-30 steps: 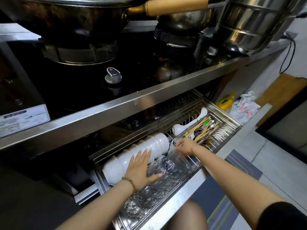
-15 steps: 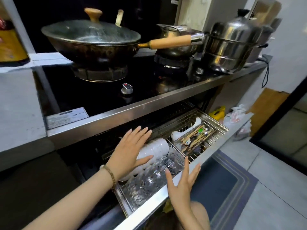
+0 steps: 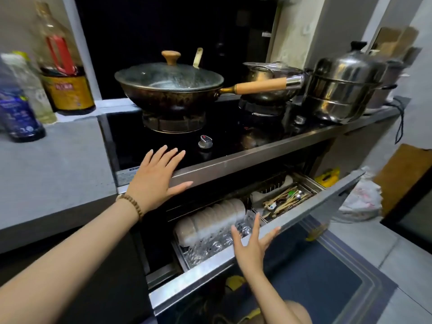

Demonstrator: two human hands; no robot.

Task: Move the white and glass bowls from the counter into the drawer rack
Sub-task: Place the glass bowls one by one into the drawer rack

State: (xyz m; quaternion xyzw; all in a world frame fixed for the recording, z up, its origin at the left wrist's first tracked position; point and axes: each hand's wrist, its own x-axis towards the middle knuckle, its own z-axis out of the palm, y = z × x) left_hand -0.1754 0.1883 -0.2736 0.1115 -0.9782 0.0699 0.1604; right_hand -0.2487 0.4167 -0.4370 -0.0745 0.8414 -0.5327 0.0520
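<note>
Two bare hands, both empty. Left hand point(image 3: 155, 177): fingers straight and fanned wide, thumb splayed, spread over the front of the glossy black glass hob point(image 3: 233, 134) and its brushed steel edge; whether they touch it cannot be told. Brown wooden bead bracelet point(image 3: 133, 204) at its wrist. Right hand point(image 3: 251, 246): fingers straight, spread, pointing upward, holding nothing, set by the flat steel front of the pulled-out drawer rack point(image 3: 304, 213); contact uncertain.

Row of round white ceramic bowls point(image 3: 210, 220): stood on edge, nested, in the rack just beyond the right fingertips and below the left thumb.

Clear faceted glass bowls point(image 3: 210, 247): likewise on edge in the rack, just left of the right fingers, beside the white row.

Wire cutlery compartment point(image 3: 285, 199), wooden chopsticks and spoons: right of the right fingers.

Small silver stove knob with red mark point(image 3: 205, 141): near the left fingertips, to their right.

Dark round wok with domed glass lid and wooden handle point(image 3: 170, 90): well beyond the left fingertips.
</note>
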